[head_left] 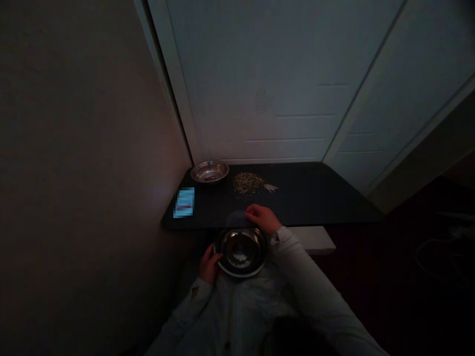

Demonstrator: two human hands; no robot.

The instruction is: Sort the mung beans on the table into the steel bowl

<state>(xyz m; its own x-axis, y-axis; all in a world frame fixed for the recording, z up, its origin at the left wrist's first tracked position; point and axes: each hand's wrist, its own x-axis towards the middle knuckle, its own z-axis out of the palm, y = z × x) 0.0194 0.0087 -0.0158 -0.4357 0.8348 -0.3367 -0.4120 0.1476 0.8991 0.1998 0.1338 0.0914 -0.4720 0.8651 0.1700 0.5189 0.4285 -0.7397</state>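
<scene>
My left hand (209,266) grips the left rim of a steel bowl (241,251) held just below the near edge of a dark table (315,198). A few small bits lie in the bowl's bottom. My right hand (262,218) rests on the table edge right above the bowl, fingers curled with the tips together; what they hold, if anything, is too dark to make out. A pile of small greenish-yellow grains (247,183) lies on the table a little beyond that hand.
A second, shallower steel bowl (210,171) stands at the table's far left corner. A lit phone (184,202) lies at the left edge. A small pale scrap (270,187) sits right of the pile. A wall is close on the left, white door panels behind.
</scene>
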